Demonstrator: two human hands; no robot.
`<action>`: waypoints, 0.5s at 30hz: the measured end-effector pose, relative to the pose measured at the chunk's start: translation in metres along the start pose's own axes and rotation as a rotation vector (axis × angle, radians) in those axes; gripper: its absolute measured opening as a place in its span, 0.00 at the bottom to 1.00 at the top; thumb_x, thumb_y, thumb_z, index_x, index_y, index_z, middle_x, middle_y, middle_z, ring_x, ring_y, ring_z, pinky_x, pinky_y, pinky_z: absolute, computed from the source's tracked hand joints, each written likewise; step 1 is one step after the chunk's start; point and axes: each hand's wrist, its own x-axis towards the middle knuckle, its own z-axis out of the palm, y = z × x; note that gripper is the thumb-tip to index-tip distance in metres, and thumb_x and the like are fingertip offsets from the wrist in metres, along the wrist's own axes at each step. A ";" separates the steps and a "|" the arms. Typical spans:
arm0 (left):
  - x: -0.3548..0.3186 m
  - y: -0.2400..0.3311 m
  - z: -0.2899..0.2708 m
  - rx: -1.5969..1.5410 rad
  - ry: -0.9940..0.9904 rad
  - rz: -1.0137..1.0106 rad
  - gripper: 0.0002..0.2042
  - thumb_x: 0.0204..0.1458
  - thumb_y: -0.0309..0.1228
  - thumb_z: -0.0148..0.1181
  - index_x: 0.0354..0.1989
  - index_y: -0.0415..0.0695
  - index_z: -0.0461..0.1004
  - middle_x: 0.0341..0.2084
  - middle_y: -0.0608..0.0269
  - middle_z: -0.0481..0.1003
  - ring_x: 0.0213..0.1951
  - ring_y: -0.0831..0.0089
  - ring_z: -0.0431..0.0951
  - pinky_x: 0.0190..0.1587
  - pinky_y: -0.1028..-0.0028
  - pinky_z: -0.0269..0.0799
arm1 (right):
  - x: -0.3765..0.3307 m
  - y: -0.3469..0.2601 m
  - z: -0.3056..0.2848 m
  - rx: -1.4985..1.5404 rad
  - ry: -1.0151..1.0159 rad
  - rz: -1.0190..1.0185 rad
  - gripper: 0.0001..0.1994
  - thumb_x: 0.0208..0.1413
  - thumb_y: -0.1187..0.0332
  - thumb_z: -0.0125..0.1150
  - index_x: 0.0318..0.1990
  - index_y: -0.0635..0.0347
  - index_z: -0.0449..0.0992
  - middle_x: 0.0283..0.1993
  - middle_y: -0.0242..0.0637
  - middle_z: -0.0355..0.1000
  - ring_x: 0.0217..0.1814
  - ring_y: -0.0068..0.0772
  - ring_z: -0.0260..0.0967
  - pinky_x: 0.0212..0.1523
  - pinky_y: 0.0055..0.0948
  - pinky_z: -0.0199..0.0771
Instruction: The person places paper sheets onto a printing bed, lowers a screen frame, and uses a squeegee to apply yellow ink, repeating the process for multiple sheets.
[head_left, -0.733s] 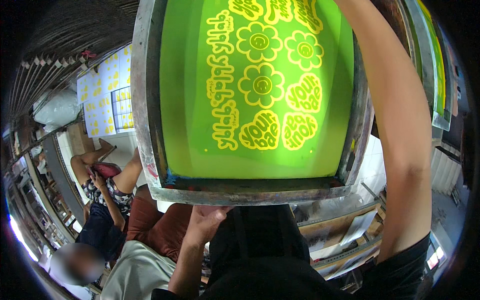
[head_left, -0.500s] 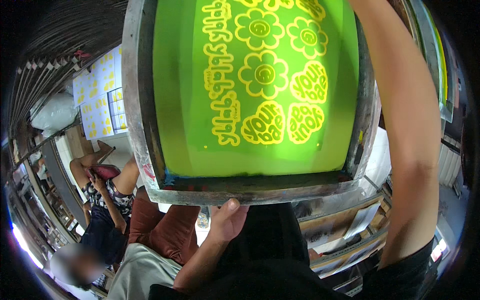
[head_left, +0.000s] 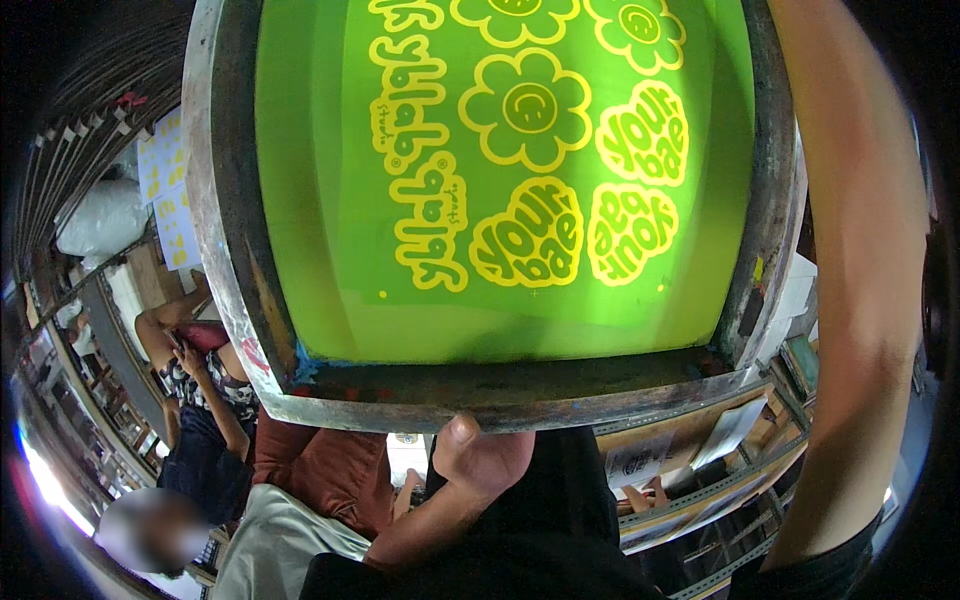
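Note:
A large screen-printing frame (head_left: 212, 170) fills the upper middle, its scuffed metal bars stained dark on the inside. Stretched across it is green mesh (head_left: 320, 230) with yellow outlines of smiling flowers, rounded lettering and blob-shaped lettering. My left hand (head_left: 485, 460) grips the near bar from below, thumb up against its outer side; the fingers underneath are partly hidden. Along the frame's right side stretches my right arm, running out past the top edge, so that hand is out of sight. The frame seems held up over my lap, its far end cut off.
Printed white sheets with yellow shapes (head_left: 172, 230) lie at the left beside a rack of wires (head_left: 60, 140). A seated person (head_left: 210, 430) is at lower left, near a plastic bag (head_left: 100, 222). Metal-edged shelves (head_left: 700, 450) stand at lower right.
The frame has come nearer and looks larger, its near bar slightly lower and its left bar further left. My left hand has shifted down and right with it, still gripping.

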 end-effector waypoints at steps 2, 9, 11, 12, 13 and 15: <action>-0.001 -0.003 0.004 0.017 0.033 0.023 0.31 0.56 0.43 0.61 0.67 0.45 0.68 0.63 0.56 0.72 0.65 0.58 0.72 0.68 0.51 0.66 | -0.002 -0.002 0.000 0.033 -0.005 0.004 0.16 0.66 0.61 0.64 0.27 0.60 0.79 0.24 0.33 0.70 0.25 0.30 0.60 0.30 0.35 0.64; -0.002 -0.006 0.011 -0.024 0.094 0.033 0.28 0.55 0.38 0.61 0.65 0.43 0.69 0.59 0.57 0.75 0.62 0.58 0.74 0.66 0.53 0.69 | 0.010 -0.003 -0.004 0.046 -0.039 0.094 0.14 0.64 0.63 0.66 0.27 0.60 0.79 0.24 0.32 0.70 0.25 0.30 0.61 0.30 0.36 0.65; -0.001 -0.007 0.012 -0.056 0.096 0.042 0.28 0.54 0.37 0.61 0.65 0.43 0.70 0.58 0.57 0.76 0.61 0.58 0.75 0.66 0.53 0.70 | 0.015 -0.001 -0.005 0.028 -0.099 0.068 0.14 0.64 0.63 0.66 0.27 0.60 0.79 0.24 0.32 0.70 0.25 0.30 0.61 0.30 0.35 0.65; 0.000 -0.008 0.012 -0.072 0.095 0.047 0.28 0.54 0.36 0.61 0.65 0.43 0.70 0.57 0.56 0.76 0.60 0.58 0.75 0.65 0.53 0.70 | 0.016 0.000 -0.006 0.019 -0.128 0.055 0.14 0.63 0.63 0.66 0.27 0.60 0.79 0.23 0.32 0.70 0.25 0.30 0.61 0.30 0.35 0.65; 0.001 -0.008 0.013 -0.077 0.087 0.045 0.28 0.54 0.36 0.61 0.65 0.43 0.70 0.57 0.57 0.76 0.60 0.59 0.75 0.65 0.53 0.70 | 0.017 0.001 -0.006 0.035 -0.108 0.062 0.14 0.63 0.63 0.67 0.27 0.61 0.79 0.23 0.32 0.70 0.24 0.29 0.61 0.29 0.35 0.65; 0.003 -0.007 0.015 -0.087 0.071 0.040 0.28 0.53 0.35 0.61 0.64 0.42 0.70 0.57 0.57 0.76 0.59 0.59 0.76 0.64 0.54 0.71 | 0.017 0.004 -0.007 0.066 -0.070 0.079 0.14 0.63 0.64 0.67 0.26 0.61 0.79 0.23 0.32 0.70 0.24 0.29 0.62 0.29 0.34 0.66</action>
